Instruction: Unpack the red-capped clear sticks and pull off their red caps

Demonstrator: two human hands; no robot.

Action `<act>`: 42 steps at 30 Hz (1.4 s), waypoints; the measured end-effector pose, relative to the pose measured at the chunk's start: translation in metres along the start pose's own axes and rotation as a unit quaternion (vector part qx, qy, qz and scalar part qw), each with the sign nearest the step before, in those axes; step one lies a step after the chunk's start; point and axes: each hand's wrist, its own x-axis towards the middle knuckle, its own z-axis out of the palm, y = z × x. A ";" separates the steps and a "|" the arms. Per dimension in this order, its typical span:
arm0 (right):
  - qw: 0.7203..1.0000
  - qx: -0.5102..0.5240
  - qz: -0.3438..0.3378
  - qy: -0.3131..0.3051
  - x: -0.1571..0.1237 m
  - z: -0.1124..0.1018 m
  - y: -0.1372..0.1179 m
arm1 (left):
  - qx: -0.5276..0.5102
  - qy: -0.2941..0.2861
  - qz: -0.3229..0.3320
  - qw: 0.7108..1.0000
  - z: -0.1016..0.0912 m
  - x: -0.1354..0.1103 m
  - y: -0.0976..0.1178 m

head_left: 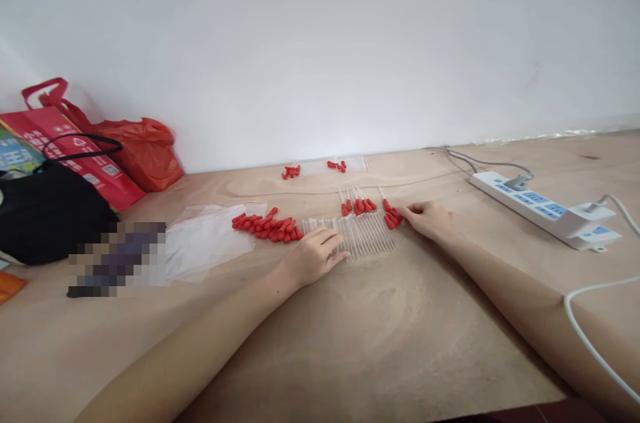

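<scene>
A row of clear glass dropper tubes [367,235] lies side by side on the wooden table. Over the left end of this row rests my left hand [317,253], fingers loosely bent and thumb apart from them; no tube is visibly gripped. My right hand [427,217] pinches a red rubber bulb [399,215] at the right end of the row, among a few others. Just behind the tubes lie several droppers [361,205] with red bulbs fitted and thin tips pointing away. To the left is a pile of loose red bulbs [270,226].
Clear zip bags [213,246] lie left of the bulb pile. At the wall are bags [353,161] with red-bulbed droppers. A white power strip [530,199] with cables stands right. Red shopping bags [145,153] and a black bag [55,213] are at far left.
</scene>
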 end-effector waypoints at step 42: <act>0.843 -0.027 -0.522 0.130 -0.072 0.025 -0.050 | 0.147 0.075 -0.043 0.985 -0.022 -0.019 0.013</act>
